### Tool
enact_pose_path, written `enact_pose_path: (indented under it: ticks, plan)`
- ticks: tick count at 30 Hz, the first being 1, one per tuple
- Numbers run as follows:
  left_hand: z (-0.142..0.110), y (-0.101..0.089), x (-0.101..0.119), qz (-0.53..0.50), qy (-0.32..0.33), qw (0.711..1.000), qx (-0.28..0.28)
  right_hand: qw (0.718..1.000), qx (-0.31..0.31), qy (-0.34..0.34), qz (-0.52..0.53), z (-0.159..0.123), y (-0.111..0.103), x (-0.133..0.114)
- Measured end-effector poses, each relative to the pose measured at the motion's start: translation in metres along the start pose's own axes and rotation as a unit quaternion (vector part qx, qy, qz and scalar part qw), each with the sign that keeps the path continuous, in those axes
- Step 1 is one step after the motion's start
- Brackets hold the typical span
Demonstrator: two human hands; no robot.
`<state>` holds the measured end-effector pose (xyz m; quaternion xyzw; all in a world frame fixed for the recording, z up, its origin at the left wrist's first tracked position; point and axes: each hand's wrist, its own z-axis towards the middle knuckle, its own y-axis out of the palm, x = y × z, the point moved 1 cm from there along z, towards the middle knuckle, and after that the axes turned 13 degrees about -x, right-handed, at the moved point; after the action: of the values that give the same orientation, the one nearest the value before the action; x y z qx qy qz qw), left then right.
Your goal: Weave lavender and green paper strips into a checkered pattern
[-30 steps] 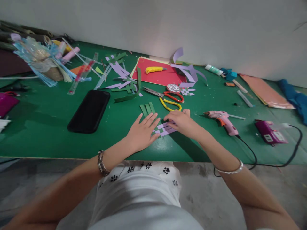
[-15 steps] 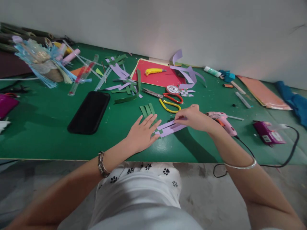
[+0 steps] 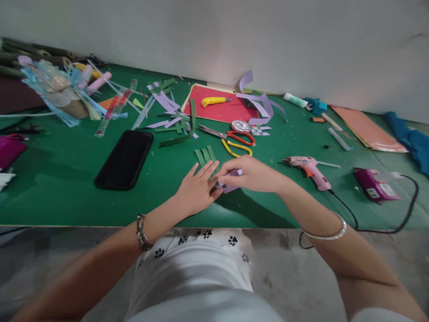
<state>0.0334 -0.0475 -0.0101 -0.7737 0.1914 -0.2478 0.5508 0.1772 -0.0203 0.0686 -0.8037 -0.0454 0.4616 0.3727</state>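
A green bench (image 3: 67, 201), with your left hand (image 3: 194, 190) and right hand (image 3: 250, 173) together over a small paper weave (image 3: 232, 189) near its front edge.
The bench spans your view. Your left hand lies palm down, fingers spread and gripping nothing, partly covering the weave. Your right hand arches over it from the right, fingers bent, tips close to the left hand's; whether they pinch a strip cannot be told. Farther back lies a red sheet (image 3: 223, 114); left of your hands, a black phone (image 3: 124, 160); to their right, a pink glue gun (image 3: 311, 169); just beyond them, open scissors (image 3: 224, 134). From the weave, green strips (image 3: 205, 155) stick out past your left fingertips. Smallest, a yellow-handled cutter (image 3: 214, 102) rests on the red sheet.
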Motion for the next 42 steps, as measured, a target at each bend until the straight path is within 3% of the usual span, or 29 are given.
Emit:
enact_pose_path:
  ticks: [3,6,9,12,16,21,28,38,40,42]
  plan:
    - [0.000,0.001,-0.001,0.001,0.002,1.000,0.001,1.000,-0.006,-0.015,-0.013,0.005,0.013,-0.003]
    - [0.000,0.000,-0.002,0.004,0.008,1.000,-0.006,0.995,0.011,0.000,-0.095,0.008,0.030,-0.006]
    - [-0.001,0.000,-0.002,0.016,0.000,1.000,-0.025,0.973,0.056,0.019,-0.224,0.012,0.050,-0.008]
    - [-0.002,0.000,-0.001,0.034,-0.001,0.999,-0.031,0.947,0.132,0.050,-0.287,0.014,0.071,-0.009]
    - [-0.003,-0.001,-0.001,0.059,0.003,0.998,-0.026,0.930,0.226,0.051,-0.286,0.010,0.091,-0.008]
    - [-0.001,0.000,-0.001,0.061,-0.006,0.998,-0.026,0.937,0.284,0.010,-0.205,0.002,0.102,-0.003]
    - [-0.001,0.003,-0.004,0.048,0.000,0.999,-0.018,0.945,0.297,-0.002,-0.140,-0.006,0.105,0.000]
    - [-0.001,-0.001,0.000,0.032,-0.007,0.999,-0.025,0.970,0.229,-0.008,-0.074,-0.017,0.088,0.005]
    - [0.000,0.002,0.000,0.022,-0.011,1.000,-0.008,0.955,0.283,0.020,-0.088,-0.027,0.075,0.013]
    - [0.001,0.005,-0.001,0.013,-0.013,1.000,0.007,0.888,0.425,0.119,-0.131,-0.047,0.057,0.030]
